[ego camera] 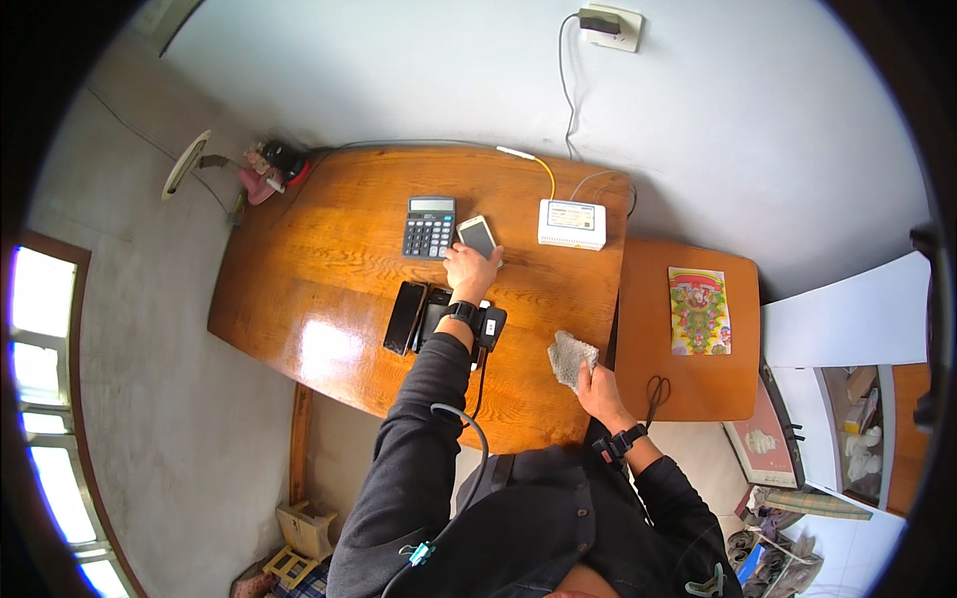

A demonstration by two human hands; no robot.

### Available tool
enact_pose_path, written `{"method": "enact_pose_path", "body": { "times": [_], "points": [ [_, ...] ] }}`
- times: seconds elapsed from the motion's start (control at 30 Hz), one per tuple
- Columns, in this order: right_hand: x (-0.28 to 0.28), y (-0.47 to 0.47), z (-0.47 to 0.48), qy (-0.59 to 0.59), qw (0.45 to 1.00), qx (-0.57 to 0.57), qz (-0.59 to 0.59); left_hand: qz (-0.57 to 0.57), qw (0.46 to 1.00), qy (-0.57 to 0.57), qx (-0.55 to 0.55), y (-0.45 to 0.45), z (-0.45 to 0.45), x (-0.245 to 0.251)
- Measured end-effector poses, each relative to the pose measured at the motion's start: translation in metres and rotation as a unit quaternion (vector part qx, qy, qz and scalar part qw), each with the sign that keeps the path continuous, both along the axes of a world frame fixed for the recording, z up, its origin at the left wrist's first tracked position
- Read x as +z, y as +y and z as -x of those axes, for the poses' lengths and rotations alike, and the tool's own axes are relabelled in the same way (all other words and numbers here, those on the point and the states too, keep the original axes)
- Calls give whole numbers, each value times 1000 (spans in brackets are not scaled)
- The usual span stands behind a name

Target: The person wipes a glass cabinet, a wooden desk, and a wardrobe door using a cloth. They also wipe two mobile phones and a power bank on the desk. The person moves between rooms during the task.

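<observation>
On the wooden table (351, 232), my left hand (469, 270) reaches forward and grips the lower end of a white-and-gold smartphone (476, 235). The thumb lies along its right edge and the fingers are at its left; the phone's bottom end is partly hidden. Just left of it sits a dark desk calculator (430, 226). Beneath my left wrist are several dark phones or similar devices, among them a black smartphone (406, 318); my arm covers part of them. My right hand (600, 394) holds a folded grey textured cloth (573, 360) near the table's right edge.
A white router (572, 224) with cables stands at the back right. On a lower side table (643, 336) are a colourful printed sheet (700, 311) and scissors (657, 396). At the back left corner is a pink lamp (259, 185). A wall socket (613, 28) holds an adapter.
</observation>
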State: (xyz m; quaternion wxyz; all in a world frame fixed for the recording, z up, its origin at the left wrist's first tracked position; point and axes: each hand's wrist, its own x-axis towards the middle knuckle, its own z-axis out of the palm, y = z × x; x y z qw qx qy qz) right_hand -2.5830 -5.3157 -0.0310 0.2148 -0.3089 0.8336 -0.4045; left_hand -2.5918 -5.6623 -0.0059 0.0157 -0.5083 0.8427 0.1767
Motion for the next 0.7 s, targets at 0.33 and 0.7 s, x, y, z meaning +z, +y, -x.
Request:
{"method": "enact_pose_path", "body": {
  "times": [0.33, 0.7],
  "points": [
    [-14, 0, -1, 17, 996, -13, 87, -35, 995, 72, 57, 6, 3, -21],
    [23, -7, 2, 46, 988, -83, 123, -570, 687, 450, -24, 67, -75, 12]
  ]
}}
